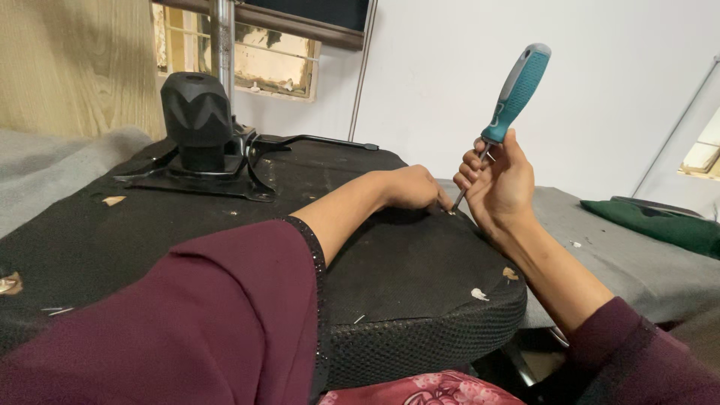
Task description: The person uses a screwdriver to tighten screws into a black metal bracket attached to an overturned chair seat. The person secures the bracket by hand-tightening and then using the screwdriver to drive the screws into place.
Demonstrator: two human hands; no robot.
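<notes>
Maroon sleeves over an upturned black chair seat, screwdriver tip at its far edge.

On the left, the black metal mechanism plate [199, 161] is bolted to the chair seat [405, 270]. The left hand [411, 187] lies curled, fingertips pressed on the fabric beside the tip. The right hand [499, 184] is closed round the shaft of the teal-handled screwdriver [517, 90], held upright and tilted, tip touching the seat.

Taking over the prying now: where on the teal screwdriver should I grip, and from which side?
Judging by its pose, grip the screwdriver on its ribbed teal-and-grey handle, from the right. It tilts up to the right; the right hand holds only the shaft, and the left hand sits by the tip.
</notes>
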